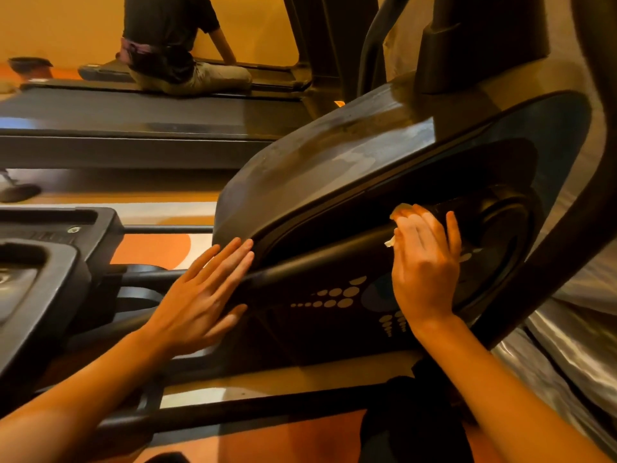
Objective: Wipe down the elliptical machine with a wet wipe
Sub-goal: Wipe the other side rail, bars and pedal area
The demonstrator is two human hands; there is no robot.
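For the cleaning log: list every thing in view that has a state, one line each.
left hand, open, fingers straight, flat on the cover's rear edge
right hand, fingers curved over the wet wipe, pressing it on the crank arm
wet wipe, bunched under the fingers
cover, top streaked and smeared
treadmill, a person sits on it
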